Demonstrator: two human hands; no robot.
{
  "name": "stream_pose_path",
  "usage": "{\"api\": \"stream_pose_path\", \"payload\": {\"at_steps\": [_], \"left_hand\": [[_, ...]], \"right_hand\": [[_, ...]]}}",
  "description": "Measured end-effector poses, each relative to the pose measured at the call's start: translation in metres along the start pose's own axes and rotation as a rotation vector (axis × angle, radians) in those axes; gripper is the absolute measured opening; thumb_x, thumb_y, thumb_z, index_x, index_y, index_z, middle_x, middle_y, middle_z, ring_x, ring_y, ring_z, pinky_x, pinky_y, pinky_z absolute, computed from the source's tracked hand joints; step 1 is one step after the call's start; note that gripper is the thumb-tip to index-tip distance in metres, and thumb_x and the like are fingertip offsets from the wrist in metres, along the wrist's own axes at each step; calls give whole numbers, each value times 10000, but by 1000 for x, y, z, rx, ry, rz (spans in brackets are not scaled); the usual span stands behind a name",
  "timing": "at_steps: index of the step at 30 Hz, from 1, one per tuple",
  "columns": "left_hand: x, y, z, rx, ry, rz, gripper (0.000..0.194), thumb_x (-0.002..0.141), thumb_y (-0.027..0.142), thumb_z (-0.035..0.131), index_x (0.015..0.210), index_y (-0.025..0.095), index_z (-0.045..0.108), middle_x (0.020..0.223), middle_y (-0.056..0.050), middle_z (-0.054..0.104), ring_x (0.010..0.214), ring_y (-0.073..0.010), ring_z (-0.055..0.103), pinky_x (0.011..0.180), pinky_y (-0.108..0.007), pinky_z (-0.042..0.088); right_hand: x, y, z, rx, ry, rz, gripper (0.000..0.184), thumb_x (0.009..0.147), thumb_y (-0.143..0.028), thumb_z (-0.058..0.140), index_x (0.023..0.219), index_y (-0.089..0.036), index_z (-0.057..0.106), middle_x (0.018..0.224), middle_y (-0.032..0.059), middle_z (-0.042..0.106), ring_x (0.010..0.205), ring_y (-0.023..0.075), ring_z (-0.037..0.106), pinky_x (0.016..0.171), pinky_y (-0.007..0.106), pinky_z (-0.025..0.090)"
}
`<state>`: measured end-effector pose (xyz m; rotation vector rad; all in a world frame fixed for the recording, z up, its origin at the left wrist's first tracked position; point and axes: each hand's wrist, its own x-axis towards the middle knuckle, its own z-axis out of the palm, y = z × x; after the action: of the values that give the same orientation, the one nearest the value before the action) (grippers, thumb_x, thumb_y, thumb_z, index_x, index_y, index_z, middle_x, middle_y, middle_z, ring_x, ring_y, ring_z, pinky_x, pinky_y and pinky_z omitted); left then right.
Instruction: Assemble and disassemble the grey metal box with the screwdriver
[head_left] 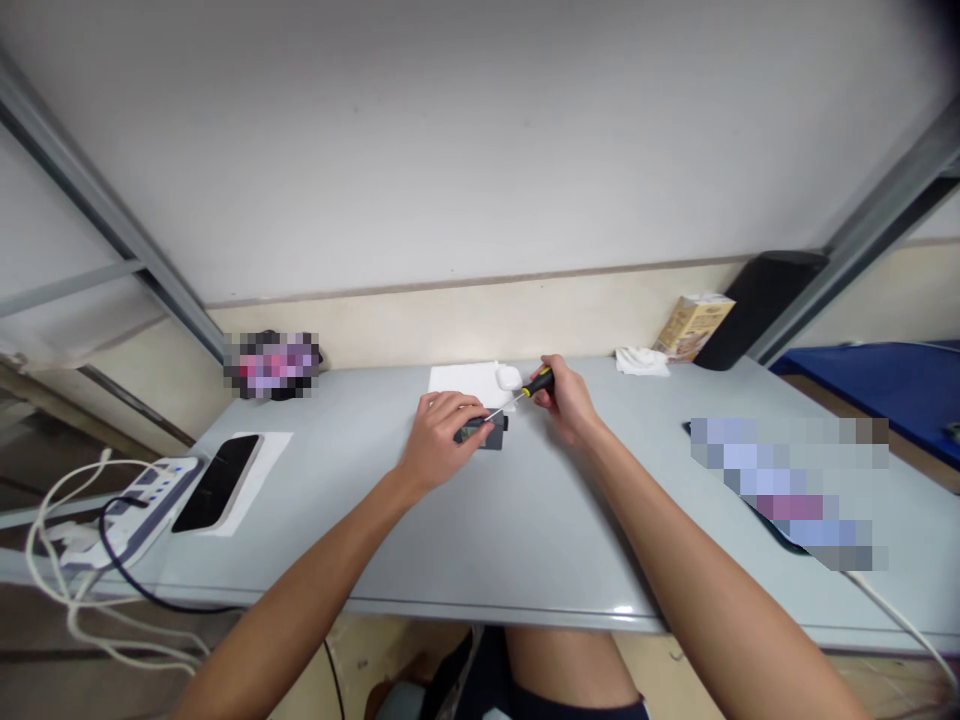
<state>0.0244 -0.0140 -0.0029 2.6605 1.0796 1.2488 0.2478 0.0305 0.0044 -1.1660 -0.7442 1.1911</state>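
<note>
My left hand (444,436) is closed around a small dark grey box-shaped device (493,436), pressing it against the desk. Part of the device is hidden under my fingers, and a small black knob or stub sticks out at its right end. In my right hand (568,405) is a screwdriver (538,383) with a black and yellow handle. Its thin metal shaft slants down to the left, with the tip at the top of the device near my left fingertips. Whether the tip sits in a screw is too small to tell.
Behind my hands lie a white sheet (461,378) and a small white rounded case (509,377). A phone (219,483) and a power strip (135,515) with cables are at left. A crumpled tissue (641,361), a yellow carton (694,327) and a black cylinder (761,310) stand back right.
</note>
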Motion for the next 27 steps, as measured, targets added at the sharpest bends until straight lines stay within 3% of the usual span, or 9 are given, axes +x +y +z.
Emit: {"api": "stream_pose_path", "payload": {"at_steps": [12, 27], "left_hand": [[3, 2, -5, 28, 76, -7, 272, 1066, 398, 589, 907, 257, 759, 957, -28, 797, 965, -211, 674, 941, -427, 465], [2, 1, -6, 24, 137, 3, 197, 1020, 378, 676, 883, 263, 759, 890, -1, 799, 889, -208, 640, 909, -431, 451]], "right_hand": [[-2, -6, 0, 93, -1, -97, 315, 853, -439, 595, 623, -225, 570, 411, -48, 412, 399, 98, 334, 454, 276, 288], [-8, -12, 2, 60, -16, -224, 357, 856, -477, 624, 609, -223, 577, 470, -34, 441, 413, 99, 371, 442, 274, 274]]}}
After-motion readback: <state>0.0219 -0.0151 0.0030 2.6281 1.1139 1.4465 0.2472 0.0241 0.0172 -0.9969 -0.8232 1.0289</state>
